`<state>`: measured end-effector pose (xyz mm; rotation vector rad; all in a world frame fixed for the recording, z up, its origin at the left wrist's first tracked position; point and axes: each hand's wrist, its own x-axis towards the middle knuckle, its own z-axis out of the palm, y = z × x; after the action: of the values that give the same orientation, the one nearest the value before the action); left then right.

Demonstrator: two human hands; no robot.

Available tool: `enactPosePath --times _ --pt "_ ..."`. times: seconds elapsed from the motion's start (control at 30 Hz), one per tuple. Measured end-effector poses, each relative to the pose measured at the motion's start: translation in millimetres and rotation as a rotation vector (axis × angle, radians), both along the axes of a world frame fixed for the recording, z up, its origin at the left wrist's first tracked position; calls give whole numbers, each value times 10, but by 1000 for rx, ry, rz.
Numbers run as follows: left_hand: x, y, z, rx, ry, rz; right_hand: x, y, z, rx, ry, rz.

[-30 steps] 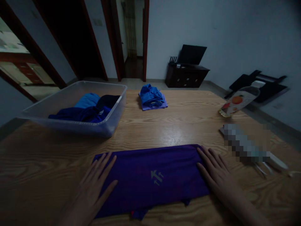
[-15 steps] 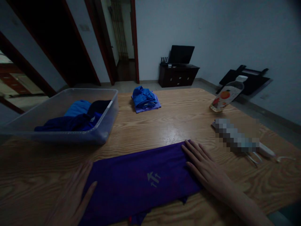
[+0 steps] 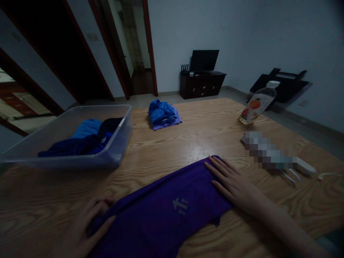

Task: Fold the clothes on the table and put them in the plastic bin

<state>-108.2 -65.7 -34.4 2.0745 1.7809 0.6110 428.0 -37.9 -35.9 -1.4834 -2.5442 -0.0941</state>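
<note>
A folded purple garment [image 3: 161, 211] with a small pale arrow logo lies across the near part of the wooden table [image 3: 204, 132]. My left hand [image 3: 86, 224] is at its left end, fingers curled round the cloth's edge. My right hand [image 3: 232, 184] lies flat on the garment's right end with fingers stretched out and apart.
A clear plastic bin [image 3: 80, 143] with blue and dark clothes stands at the left. A folded blue and lilac pile [image 3: 163, 114] lies at the table's far middle. A bottle [image 3: 256, 104] lies at the right, with a blurred item [image 3: 270, 154] and a white object near it.
My left hand went from lying flat on the cloth to gripping its left end, and that end has shifted toward me. The right hand stayed flat on the right end.
</note>
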Motion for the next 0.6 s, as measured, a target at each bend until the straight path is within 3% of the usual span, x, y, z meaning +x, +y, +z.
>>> enactPosePath --times 0.13,0.23,0.3,0.37,0.5,0.6 --pt "23 -181 59 -44 -68 198 -398 -349 245 78 67 -20" --pt "55 -183 160 -51 -161 261 -844 -622 355 21 144 157" --pt "86 -150 233 -72 -210 251 -1172 -760 275 43 186 273" --pt "138 -124 308 -87 -222 249 -1518 -868 88 138 230 334" --pt "359 -109 489 -186 -308 242 -2127 -1023 -282 425 454 194" --pt "669 -53 661 -315 -390 146 -2294 -1048 -341 334 535 196"
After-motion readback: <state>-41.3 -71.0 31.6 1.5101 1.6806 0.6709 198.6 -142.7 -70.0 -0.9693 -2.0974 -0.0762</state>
